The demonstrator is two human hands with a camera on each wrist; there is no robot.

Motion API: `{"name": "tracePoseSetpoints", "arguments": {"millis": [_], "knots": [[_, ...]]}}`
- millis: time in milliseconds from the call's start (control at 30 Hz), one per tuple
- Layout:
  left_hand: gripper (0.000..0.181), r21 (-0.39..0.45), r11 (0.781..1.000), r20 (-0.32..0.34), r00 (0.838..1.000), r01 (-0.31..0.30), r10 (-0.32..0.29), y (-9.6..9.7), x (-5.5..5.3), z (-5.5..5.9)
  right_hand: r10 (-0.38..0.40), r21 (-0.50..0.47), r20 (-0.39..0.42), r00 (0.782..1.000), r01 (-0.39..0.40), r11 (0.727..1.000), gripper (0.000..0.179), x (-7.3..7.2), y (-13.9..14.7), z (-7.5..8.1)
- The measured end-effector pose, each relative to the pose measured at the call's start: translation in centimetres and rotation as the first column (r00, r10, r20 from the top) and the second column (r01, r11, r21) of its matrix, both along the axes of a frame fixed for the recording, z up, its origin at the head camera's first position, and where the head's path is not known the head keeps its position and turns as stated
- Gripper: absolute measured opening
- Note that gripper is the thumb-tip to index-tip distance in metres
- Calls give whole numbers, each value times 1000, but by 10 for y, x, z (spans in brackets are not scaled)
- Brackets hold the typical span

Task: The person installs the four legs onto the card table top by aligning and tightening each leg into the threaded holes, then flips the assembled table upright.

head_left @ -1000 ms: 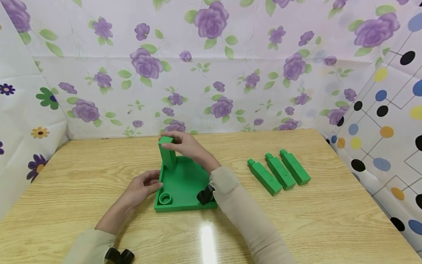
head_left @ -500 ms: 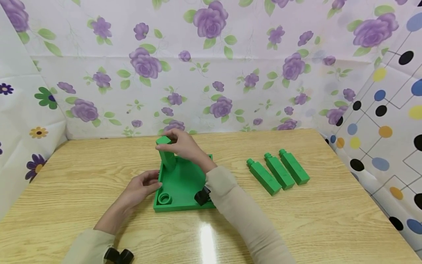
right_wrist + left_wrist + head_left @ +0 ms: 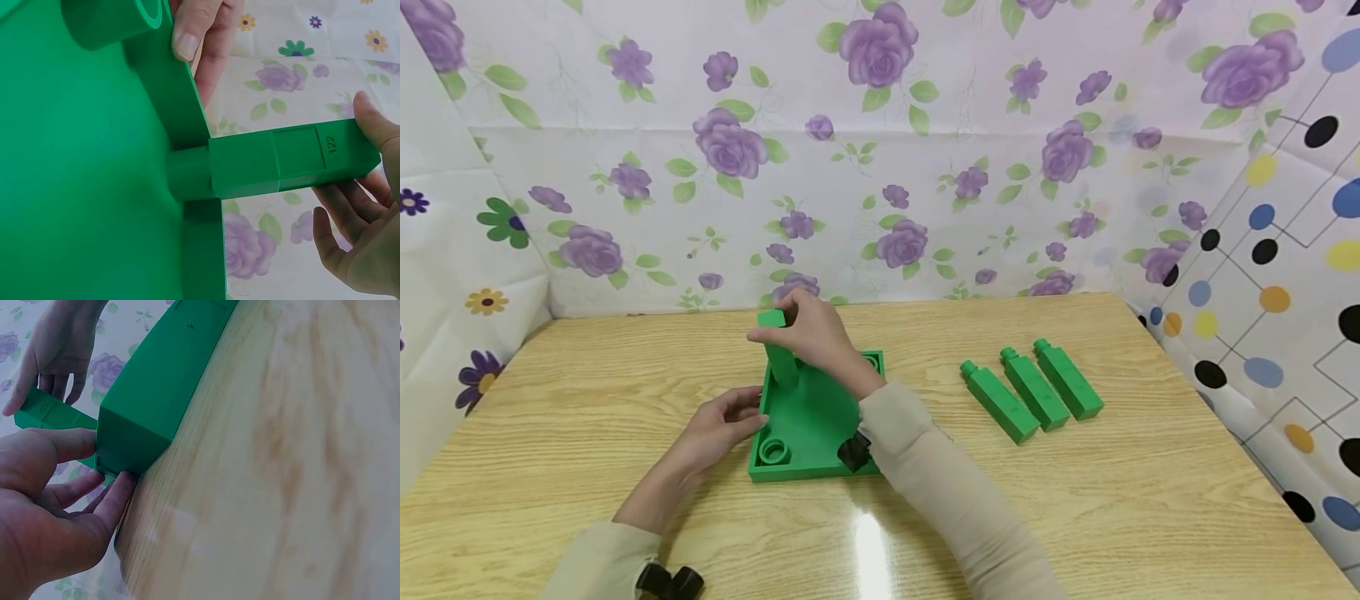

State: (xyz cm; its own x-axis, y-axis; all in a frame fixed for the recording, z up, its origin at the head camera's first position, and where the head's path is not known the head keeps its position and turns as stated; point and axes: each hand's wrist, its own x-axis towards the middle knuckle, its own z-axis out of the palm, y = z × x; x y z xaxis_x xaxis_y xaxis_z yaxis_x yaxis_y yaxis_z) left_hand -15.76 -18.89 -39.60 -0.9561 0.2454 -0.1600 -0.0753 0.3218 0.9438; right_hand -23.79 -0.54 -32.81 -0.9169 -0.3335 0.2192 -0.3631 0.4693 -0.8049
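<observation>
A green square tray-like base with low walls lies on the table, a round socket showing in its near left corner. At its far left corner a green square post stands upright in a socket, marked 122 in the right wrist view. My right hand pinches the post near its top, thumb on one side and fingers on the other. My left hand grips the base's left wall; in the left wrist view its thumb and fingertips touch the green edge.
Three more green posts with threaded necks lie side by side on the wooden table, right of the base. A flowered cloth hangs behind the table, and a dotted one hangs at the right.
The right hand has turned with the post, and the post's top has rotated and shifted slightly left. The left hand keeps its place on the base.
</observation>
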Motion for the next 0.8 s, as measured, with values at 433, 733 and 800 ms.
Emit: {"name": "tracePoseSetpoints", "arguments": {"millis": [433, 733, 800], "knots": [[56, 28, 1000, -4, 1000, 3, -3, -1, 1, -1, -48, 27, -88, 995, 50, 998, 41, 5, -1, -4], [56, 25, 1000, 5, 1000, 0, 0, 0, 1, 0, -21, 40, -57, 998, 24, 999, 44, 3, -1, -6], [56, 21, 1000, 6, 1000, -2, 2, 1, 1, 0, 12, 47, -26, 1000, -11, 999, 51, 1, 0, -8]]}}
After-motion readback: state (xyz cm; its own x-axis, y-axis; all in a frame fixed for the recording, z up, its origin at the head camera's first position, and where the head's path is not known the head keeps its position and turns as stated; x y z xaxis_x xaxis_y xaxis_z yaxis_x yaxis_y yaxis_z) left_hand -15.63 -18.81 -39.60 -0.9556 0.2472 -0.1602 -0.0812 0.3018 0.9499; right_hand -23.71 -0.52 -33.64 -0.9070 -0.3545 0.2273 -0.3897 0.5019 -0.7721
